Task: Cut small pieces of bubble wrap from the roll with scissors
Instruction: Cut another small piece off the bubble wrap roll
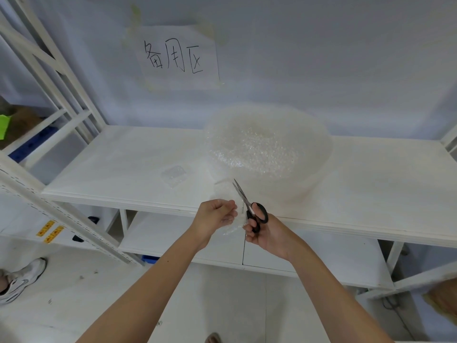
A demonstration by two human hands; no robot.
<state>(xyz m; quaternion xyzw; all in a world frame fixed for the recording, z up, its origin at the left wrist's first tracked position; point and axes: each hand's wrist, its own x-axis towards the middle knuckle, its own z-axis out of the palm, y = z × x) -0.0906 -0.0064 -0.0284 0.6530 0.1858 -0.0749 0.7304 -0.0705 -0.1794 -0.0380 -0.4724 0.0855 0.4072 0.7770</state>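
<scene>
Head view: your left hand pinches the loose bubble wrap strip trailing from the bubble wrap roll, which stands just beyond both hands on the white shelf. Your right hand grips black-handled scissors, blades nearly closed. Wrap likely light, limp, slippery: hold taut beside the blades. One cut piece lies beyond your left hand. No containers discernible.

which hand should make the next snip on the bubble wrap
Right. The right hand already holds the scissors, blades pointing toward the roll, while the left hand pinches the loose bubble wrap strip.
</scene>
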